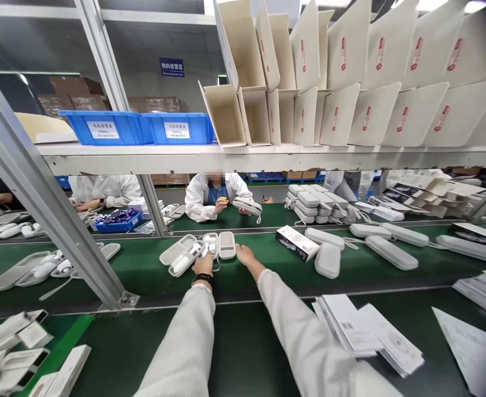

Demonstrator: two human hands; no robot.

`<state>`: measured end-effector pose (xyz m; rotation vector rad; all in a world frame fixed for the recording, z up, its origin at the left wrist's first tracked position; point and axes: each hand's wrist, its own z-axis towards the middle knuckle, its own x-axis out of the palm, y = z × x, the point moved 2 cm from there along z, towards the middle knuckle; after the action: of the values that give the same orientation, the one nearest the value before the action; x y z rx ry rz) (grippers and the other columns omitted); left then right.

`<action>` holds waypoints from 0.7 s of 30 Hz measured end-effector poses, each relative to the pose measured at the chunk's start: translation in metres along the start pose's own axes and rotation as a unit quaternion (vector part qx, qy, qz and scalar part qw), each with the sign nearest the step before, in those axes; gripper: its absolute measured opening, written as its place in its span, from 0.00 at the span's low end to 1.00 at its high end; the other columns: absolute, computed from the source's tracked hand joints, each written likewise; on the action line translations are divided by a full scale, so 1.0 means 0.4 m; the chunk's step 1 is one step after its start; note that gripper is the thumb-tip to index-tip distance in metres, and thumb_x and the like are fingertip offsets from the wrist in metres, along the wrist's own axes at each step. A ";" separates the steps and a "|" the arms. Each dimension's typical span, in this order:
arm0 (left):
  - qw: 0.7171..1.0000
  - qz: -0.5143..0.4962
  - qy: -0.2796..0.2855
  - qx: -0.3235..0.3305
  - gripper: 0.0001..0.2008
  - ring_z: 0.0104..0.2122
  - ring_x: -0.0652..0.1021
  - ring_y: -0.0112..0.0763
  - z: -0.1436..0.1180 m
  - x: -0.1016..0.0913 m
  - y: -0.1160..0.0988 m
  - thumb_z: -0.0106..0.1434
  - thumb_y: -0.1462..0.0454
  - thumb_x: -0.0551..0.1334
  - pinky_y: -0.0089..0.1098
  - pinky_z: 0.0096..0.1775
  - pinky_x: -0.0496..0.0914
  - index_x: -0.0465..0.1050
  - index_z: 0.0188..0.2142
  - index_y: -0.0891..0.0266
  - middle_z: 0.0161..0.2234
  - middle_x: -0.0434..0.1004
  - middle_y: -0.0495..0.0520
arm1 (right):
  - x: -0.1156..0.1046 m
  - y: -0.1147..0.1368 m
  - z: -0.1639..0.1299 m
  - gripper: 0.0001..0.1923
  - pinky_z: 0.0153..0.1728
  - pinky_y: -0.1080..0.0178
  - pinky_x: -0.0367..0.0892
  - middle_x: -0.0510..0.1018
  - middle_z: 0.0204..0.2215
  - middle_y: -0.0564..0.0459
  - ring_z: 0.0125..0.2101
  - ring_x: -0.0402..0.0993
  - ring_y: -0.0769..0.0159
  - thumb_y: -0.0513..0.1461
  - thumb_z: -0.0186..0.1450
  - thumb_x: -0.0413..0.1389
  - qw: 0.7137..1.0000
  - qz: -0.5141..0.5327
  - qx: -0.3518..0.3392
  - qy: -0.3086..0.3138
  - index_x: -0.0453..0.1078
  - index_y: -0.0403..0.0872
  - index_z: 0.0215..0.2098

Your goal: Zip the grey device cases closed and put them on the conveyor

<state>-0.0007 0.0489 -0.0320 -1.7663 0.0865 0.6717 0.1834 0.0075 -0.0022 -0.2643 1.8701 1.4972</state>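
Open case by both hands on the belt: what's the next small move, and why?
Probably draw the open case back toward the near edge. The left hand is already at its near side, the right hand lies beside it, both arms are stretched far out, and a second open case sits close on its left.

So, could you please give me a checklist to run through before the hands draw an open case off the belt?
1. Left hand on the open grey zip case: ok.
2. Right hand free beside it: ok.
3. White handheld device seated in the neighbouring open case: ok.
4. Grip firm: cannot tell.
5. Green conveyor belt stopped: cannot tell.
6. Printed paper leaflets within reach: ok.
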 end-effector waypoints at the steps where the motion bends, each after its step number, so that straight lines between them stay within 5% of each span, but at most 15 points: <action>1: 1.000 -0.007 -0.004 -0.004 0.18 0.52 0.75 0.43 -0.008 0.011 -0.005 0.67 0.53 0.63 0.49 0.55 0.69 0.74 0.48 0.64 0.50 0.76 0.60 | 0.028 0.011 0.018 0.24 0.58 0.49 0.64 0.77 0.53 0.38 0.54 0.74 0.53 0.51 0.72 0.51 1.000 0.005 0.012 -0.001 0.73 0.41 0.53; 6: 0.996 -0.084 0.002 0.039 0.16 0.50 0.77 0.41 -0.073 0.064 -0.020 0.70 0.54 0.59 0.48 0.56 0.68 0.72 0.48 0.65 0.46 0.78 0.59 | 0.055 -0.013 0.022 0.25 0.60 0.52 0.63 0.74 0.58 0.40 0.59 0.70 0.55 0.46 0.76 0.39 0.997 0.058 -0.029 -0.036 0.66 0.45 0.62; 9: 0.983 -0.156 0.042 0.088 0.16 0.49 0.79 0.40 -0.134 0.088 -0.025 0.69 0.54 0.59 0.41 0.54 0.68 0.71 0.48 0.64 0.46 0.79 0.60 | 0.048 -0.039 -0.041 0.26 0.59 0.59 0.65 0.75 0.58 0.49 0.58 0.71 0.61 0.46 0.76 0.37 0.987 0.094 -0.121 -0.037 0.68 0.50 0.62; 12: 0.963 -0.229 0.096 0.103 0.24 0.51 0.78 0.44 -0.201 0.087 -0.023 0.57 0.53 0.71 0.37 0.52 0.69 0.71 0.48 0.64 0.50 0.78 0.64 | 0.028 -0.061 -0.145 0.28 0.58 0.55 0.66 0.78 0.54 0.47 0.55 0.73 0.57 0.48 0.76 0.35 0.977 0.106 -0.182 -0.045 0.72 0.49 0.57; 15: 0.934 -0.295 0.183 0.090 0.31 0.46 0.80 0.47 -0.265 0.043 -0.006 0.45 0.55 0.78 0.38 0.47 0.73 0.74 0.46 0.65 0.46 0.80 0.65 | -0.018 -0.090 -0.281 0.28 0.57 0.49 0.66 0.79 0.51 0.44 0.53 0.73 0.54 0.49 0.76 0.36 0.965 0.104 -0.237 -0.047 0.72 0.49 0.57; 18: 0.897 -0.354 0.255 0.067 0.32 0.41 0.81 0.41 -0.322 -0.047 0.030 0.45 0.54 0.78 0.36 0.43 0.75 0.74 0.46 0.66 0.45 0.80 0.64 | -0.084 -0.132 -0.420 0.22 0.59 0.49 0.64 0.77 0.53 0.45 0.55 0.71 0.56 0.46 0.76 0.41 0.940 0.129 -0.314 -0.031 0.66 0.52 0.62; 21: 0.870 -0.395 0.290 0.048 0.31 0.44 0.80 0.37 -0.378 -0.154 0.070 0.47 0.56 0.77 0.32 0.44 0.75 0.75 0.49 0.65 0.48 0.80 0.61 | -0.152 -0.182 -0.527 0.19 0.52 0.51 0.69 0.75 0.50 0.42 0.49 0.72 0.57 0.44 0.74 0.47 0.926 0.166 -0.304 -0.154 0.62 0.49 0.60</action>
<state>-0.0038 -0.1144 -0.0041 -1.6573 -0.1894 -0.4591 0.1844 -0.2235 -0.0045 0.0161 1.2029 2.1921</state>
